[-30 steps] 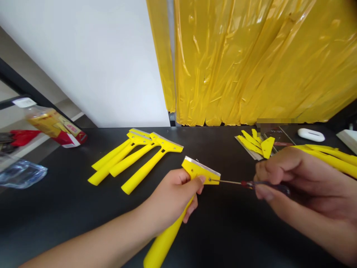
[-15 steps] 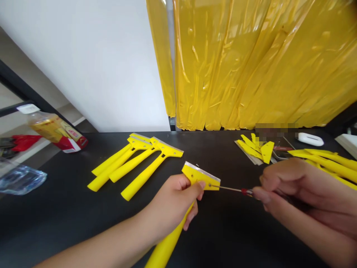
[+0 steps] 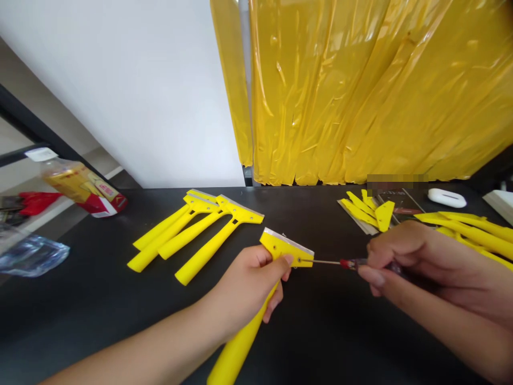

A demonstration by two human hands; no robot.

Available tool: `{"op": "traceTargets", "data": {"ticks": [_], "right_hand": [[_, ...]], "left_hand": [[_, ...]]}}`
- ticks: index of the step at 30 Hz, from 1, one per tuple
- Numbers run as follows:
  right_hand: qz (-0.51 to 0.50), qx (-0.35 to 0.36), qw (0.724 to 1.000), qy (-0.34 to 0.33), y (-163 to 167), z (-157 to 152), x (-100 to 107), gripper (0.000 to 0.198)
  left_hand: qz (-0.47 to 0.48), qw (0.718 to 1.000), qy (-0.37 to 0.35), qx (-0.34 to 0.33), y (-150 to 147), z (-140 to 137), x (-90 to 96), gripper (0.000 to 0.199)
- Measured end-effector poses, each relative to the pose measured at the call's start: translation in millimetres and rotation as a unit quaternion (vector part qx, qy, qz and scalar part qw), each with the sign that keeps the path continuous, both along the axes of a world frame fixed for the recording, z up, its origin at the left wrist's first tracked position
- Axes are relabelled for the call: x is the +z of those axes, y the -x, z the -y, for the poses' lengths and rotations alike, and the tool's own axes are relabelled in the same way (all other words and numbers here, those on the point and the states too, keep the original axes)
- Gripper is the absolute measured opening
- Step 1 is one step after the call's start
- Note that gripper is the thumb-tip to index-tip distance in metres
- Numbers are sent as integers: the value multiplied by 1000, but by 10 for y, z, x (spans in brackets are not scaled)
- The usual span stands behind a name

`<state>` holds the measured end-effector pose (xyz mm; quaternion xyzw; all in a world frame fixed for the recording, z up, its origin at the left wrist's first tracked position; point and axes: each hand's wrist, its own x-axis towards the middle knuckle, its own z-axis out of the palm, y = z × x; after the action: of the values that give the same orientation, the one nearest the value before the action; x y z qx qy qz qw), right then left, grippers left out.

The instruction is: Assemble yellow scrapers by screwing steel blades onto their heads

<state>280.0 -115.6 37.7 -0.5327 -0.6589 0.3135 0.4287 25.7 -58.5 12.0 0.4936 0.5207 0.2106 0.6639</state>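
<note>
Left hand (image 3: 250, 283) is clenched round a yellow scraper (image 3: 280, 247), gripped just below the head, the handle running down toward the lower edge; the head is held up above the black desk (image 3: 320, 331), thumb pressed against its face. Right hand (image 3: 404, 262) is closed on a screwdriver (image 3: 344, 262), fingers pinched around the dark grip; the thin shaft is laid almost level and its tip is set against a screw on the right end of the head. Screw-driving appears to be the step in hand, the blade edge being clamped along the top; steady alignment of tip and screw is called for, with the head kept from twisting. Four more scrapers (image 3: 192, 230) are laid side by side to the left; loose yellow plates (image 3: 366, 211) are piled behind the right hand; a bottle (image 3: 76, 182) is seen lying at far left.
</note>
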Motion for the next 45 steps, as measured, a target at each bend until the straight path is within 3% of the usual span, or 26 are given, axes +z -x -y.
{"op": "traceTargets", "data": {"ticks": [2, 4, 7, 10, 15, 21, 28, 30, 33, 35, 37, 39, 42, 45], "right_hand": [[-43, 56, 996, 63, -17, -6, 5, 20], [-45, 70, 994, 71, -30, -10, 0, 18], [33, 19, 999, -27, -31, 2, -15, 15], [116, 19, 988, -98, -26, 7, -25, 13], [215, 79, 967, -108, -29, -52, -46, 9], [292, 21, 944, -153, 0, -122, -76, 13], [366, 24, 910, -194, 116, -112, -22, 34], [335, 13, 929, -158, 128, -102, -24, 39], [222, 4, 975, -1, 139, -119, -38, 49], [131, 3, 985, 115, 153, -152, -53, 57], [77, 13, 981, 178, 165, -194, -77, 59], [75, 43, 980, 177, 161, -240, -117, 54], [108, 88, 983, 123, 107, -300, -209, 34], [163, 67, 982, 70, 41, -325, -292, 15]], "left_hand": [[3, 1000, -1, 0, 1, -9, -8, 39], [7, 1000, -2, 0, 6, -16, -17, 38], [8, 1000, -3, -1, 15, -17, -20, 39], [4, 1000, -1, -2, 15, -10, -19, 39], [-7, 1000, -14, 8, 5, -16, -28, 38], [-17, 999, -41, 27, 19, -42, -1, 40], [-51, 991, -110, 57, 13, 27, 70, 38], [-68, 987, -127, 69, 13, 56, 76, 40], [-91, 982, -149, 72, 17, 80, 81, 43], [-112, 975, -178, 69, 25, 78, 83, 46], [-133, 966, -211, 69, 39, 65, 82, 49], [-139, 960, -233, 66, 58, 40, 80, 49], [-124, 962, -234, 62, 89, -18, 95, 46], [-78, 972, -204, 88, 97, -91, 149, 41]]}}
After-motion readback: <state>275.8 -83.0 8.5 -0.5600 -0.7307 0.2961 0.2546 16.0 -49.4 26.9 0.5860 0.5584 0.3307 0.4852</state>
